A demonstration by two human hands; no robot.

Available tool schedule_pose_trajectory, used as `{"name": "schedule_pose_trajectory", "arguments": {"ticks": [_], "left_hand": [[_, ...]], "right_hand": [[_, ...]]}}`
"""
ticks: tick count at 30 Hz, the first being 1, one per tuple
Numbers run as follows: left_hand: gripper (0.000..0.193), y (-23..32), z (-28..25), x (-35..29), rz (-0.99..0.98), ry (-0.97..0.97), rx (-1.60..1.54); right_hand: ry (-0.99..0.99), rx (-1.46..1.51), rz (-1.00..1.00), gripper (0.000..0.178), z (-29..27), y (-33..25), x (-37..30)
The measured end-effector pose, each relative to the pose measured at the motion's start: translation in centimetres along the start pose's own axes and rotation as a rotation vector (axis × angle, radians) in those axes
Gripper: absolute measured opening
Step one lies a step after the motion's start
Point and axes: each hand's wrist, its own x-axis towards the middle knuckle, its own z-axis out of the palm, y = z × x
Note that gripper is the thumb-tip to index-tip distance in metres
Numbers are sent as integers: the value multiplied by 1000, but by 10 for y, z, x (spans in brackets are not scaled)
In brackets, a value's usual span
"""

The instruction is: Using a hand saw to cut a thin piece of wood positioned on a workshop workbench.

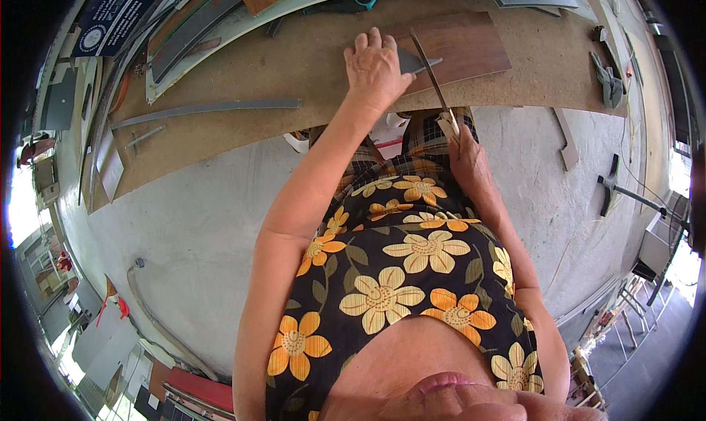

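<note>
Fingers of the left hand [371, 72], spread apart on the grey piece [409, 58] at the wood-grain plank's [474, 50] left end on the desk [294, 61], are best kept clear of the long blade [437, 88], whose handle [447, 124] should be guided steadily by the right hand [469, 160], its fingers clamped round it.

Upper L of frame: dk blue box [114, 16] w/ white print. Top ctr: teal-handled tool [334, 8]. Upper R: grey glove [610, 83] on surface [559, 83]. Mid R: blk stand [610, 186]. Lower L: grey hose [157, 314] on floor [206, 237].
</note>
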Motion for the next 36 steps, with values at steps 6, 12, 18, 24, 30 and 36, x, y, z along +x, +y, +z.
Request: {"name": "schedule_pose_trajectory", "arguments": {"ticks": [6,12,18,24,30,36], "left_hand": [[70,27,8,-4,35,-30,-43],[68,35,13,2,104,-29,-68],[63,44,16,0,197,7,-31],[65,44,22,4,171,65,-30],[69,43,20,5,205,30,1],[69,46,18,5,179,-11,0]], "right_hand": [[4,51,64,17,-7,10,-6],[44,70,86,17,-9,18,-8],[58,69,130,19,-9,28,-9],[14,93,190,24,-8,26,-8],[4,84,222,24,-8,18,6],[110,75,75,22,-7,9,39]]}}
